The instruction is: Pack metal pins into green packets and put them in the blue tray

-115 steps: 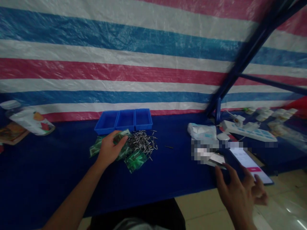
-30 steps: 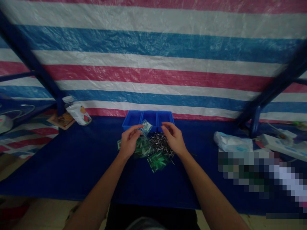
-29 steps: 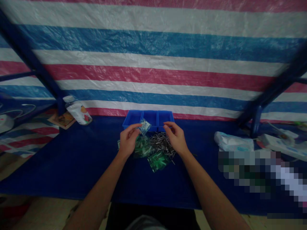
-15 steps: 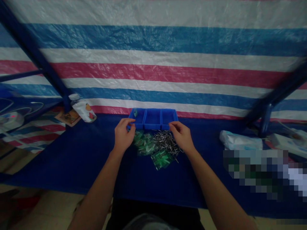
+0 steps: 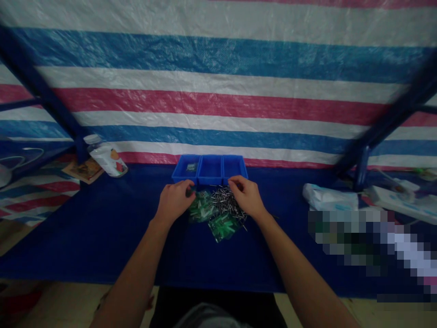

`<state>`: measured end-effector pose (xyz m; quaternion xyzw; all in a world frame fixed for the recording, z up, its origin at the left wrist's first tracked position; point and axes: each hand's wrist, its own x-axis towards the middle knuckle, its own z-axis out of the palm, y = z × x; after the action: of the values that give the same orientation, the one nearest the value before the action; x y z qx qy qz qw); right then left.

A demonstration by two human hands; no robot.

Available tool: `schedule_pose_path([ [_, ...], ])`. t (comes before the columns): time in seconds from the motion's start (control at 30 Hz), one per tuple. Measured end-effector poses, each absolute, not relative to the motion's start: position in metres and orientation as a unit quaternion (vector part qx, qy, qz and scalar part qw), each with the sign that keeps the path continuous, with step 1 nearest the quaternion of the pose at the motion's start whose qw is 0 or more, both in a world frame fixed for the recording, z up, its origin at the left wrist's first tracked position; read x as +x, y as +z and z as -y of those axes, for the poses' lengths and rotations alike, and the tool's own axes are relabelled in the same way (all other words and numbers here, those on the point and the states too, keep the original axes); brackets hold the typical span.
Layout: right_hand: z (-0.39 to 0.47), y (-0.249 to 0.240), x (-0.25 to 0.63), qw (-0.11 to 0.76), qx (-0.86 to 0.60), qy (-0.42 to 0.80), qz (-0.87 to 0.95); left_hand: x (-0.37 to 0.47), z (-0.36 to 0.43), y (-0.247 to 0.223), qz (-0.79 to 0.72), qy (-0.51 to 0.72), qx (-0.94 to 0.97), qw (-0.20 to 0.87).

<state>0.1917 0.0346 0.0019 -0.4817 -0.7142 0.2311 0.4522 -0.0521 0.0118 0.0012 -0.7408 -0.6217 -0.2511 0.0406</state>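
Note:
My left hand is at the left edge of a heap of small clear packets with green contents. Its thumb and fingers are curled, with a bit of green packet between the tips. Over the pile of short metal pins my right hand has its thumb and forefinger pinched; whatever they hold is hidden. Another group of green packets lies in front of the pins. Behind both hands stands a blue three-compartment bin, with a small clear packet in its left compartment.
On the blue table, a white-capped bottle leans at the back left beside a brown packet. To the right lie a plastic-wrapped pack and a power strip. A striped tarp hangs behind.
My left hand has come down from the bin's front edge to the green packets. The small packet at the left compartment's back now lies inside. My right hand has shifted onto the pins.

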Motion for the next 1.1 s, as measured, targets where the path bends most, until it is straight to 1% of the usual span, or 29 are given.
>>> schedule_pose_path([
  [0.07, -0.034, 0.002, 0.191, 0.454, -0.48, 0.232, 0.715, -0.051, -0.011, 0.003, 0.614, -0.285, -0.734, 0.058],
  [0.2, -0.026, 0.003, 0.186, 0.427, -0.438, 0.217, 0.761, -0.042, -0.004, 0.008, 0.559, -0.434, -0.702, 0.082],
  [0.3, -0.017, 0.005, 0.177, 0.398, -0.363, 0.188, 0.821, -0.028, 0.001, 0.007, 0.514, -0.494, -0.701, 0.015],
  [0.4, -0.012, 0.005, 0.168, 0.382, -0.338, 0.186, 0.84, -0.014, 0.002, 0.002, 0.489, -0.517, -0.696, -0.094],
  [0.53, -0.014, 0.003, 0.165, 0.38, -0.376, 0.23, 0.814, -0.005, 0.001, -0.003, 0.471, -0.545, -0.667, -0.193],
  [0.73, -0.02, 0.002, 0.172, 0.41, -0.411, 0.256, 0.773, -0.007, -0.003, -0.003, 0.478, -0.515, -0.663, -0.259],
  [0.83, -0.021, 0.001, 0.172, 0.405, -0.404, 0.262, 0.777, -0.009, -0.005, -0.005, 0.482, -0.497, -0.663, -0.286],
  [1.0, -0.022, 0.001, 0.173, 0.418, -0.381, 0.322, 0.76, -0.009, -0.005, -0.003, 0.486, -0.523, -0.641, -0.283],
  [1.1, -0.023, 0.0, 0.175, 0.421, -0.367, 0.349, 0.752, -0.009, -0.004, -0.001, 0.476, -0.522, -0.633, -0.316],
])
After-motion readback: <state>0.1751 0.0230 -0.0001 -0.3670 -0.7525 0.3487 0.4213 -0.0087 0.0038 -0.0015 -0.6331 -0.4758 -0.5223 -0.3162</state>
